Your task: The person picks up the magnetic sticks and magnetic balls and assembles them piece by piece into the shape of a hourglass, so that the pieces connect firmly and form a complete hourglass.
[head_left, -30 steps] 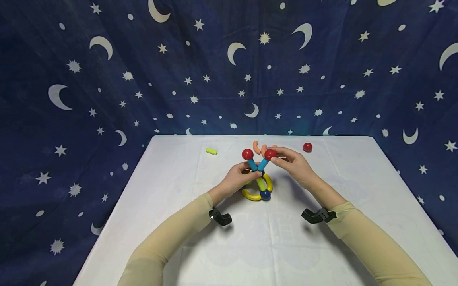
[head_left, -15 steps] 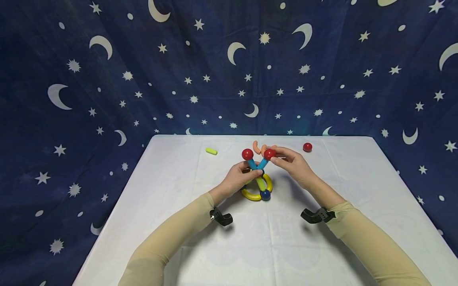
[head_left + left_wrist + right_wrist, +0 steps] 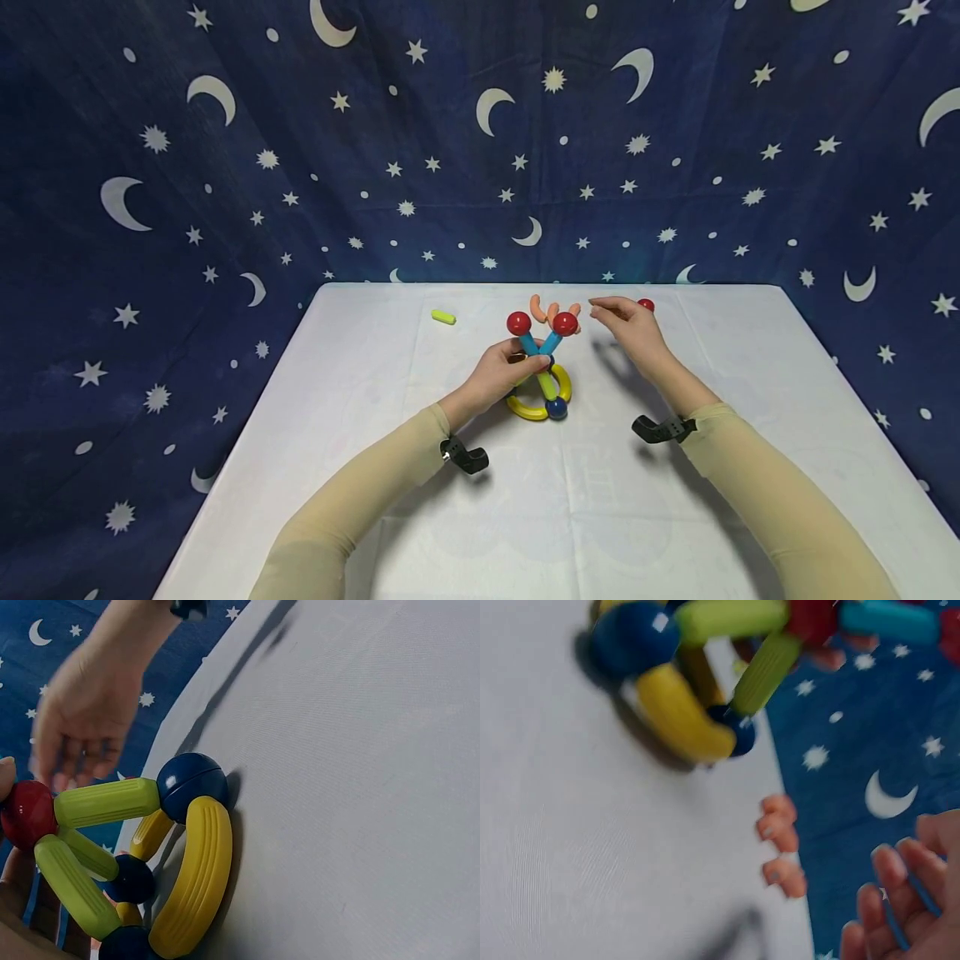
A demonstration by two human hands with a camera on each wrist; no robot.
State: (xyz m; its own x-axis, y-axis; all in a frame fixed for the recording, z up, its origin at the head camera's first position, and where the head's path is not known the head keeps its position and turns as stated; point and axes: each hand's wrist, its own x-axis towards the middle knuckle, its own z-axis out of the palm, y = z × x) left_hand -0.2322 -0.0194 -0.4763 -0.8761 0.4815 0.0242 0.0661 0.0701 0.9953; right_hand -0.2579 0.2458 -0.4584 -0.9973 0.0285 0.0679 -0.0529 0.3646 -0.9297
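A magnetic ball-and-rod model stands mid-table: a ring of curved yellow rods (image 3: 196,881) and dark blue balls (image 3: 557,407), with lime rods (image 3: 109,801) rising from it to a red ball (image 3: 28,815). Two light blue rods (image 3: 551,344) branch up from there in a V, each tipped with a red ball (image 3: 519,323). My left hand (image 3: 491,377) grips the model around the joint below the V, thumb in front. Off to the right of the V, my right hand (image 3: 637,333) hangs in the air, fingers loosely bent and holding nothing.
Behind the model lie several curved orange rods (image 3: 537,308). A lone lime rod (image 3: 443,317) rests at the back left. Partly hidden behind my right hand is a loose red ball (image 3: 646,305). A dark blue star-and-moon cloth (image 3: 450,225) hangs behind the white table (image 3: 420,533).
My right hand has let go of the right-hand top red ball and moved away to the right. The left hand and the model stay where they were.
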